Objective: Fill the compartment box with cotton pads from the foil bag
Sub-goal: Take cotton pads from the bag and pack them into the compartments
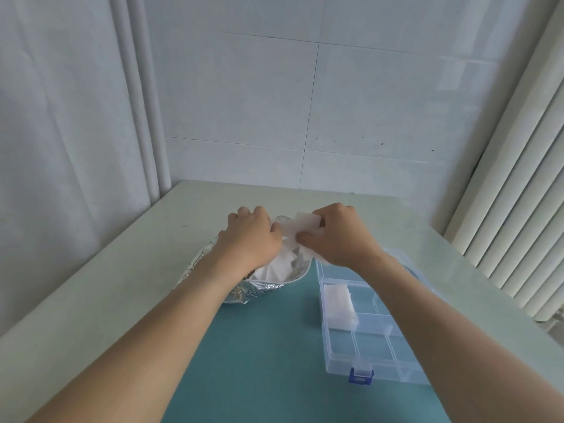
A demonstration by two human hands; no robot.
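Nearest, a clear plastic compartment box (370, 337) with a blue latch (360, 375) sits open on the teal mat (259, 346), white cotton pads (338, 305) stacked in its far-left compartment. Beyond, the foil bag (244, 288) lies open on the pale tabletop (91, 285) (more pads inside). Over its mouth, the left hand (250, 236) grips the bag, fingers curled; the right hand (338, 233) pinches a wad of pads (300, 225).

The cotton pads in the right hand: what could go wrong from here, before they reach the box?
1. The right hand pinches several cotton pads loosely; some may slip onto the teal mat.
2. The foil bag lies open toward the mat, so pulling may drag more pads out.
3. The compartment box sits under the right forearm, which may knock it.
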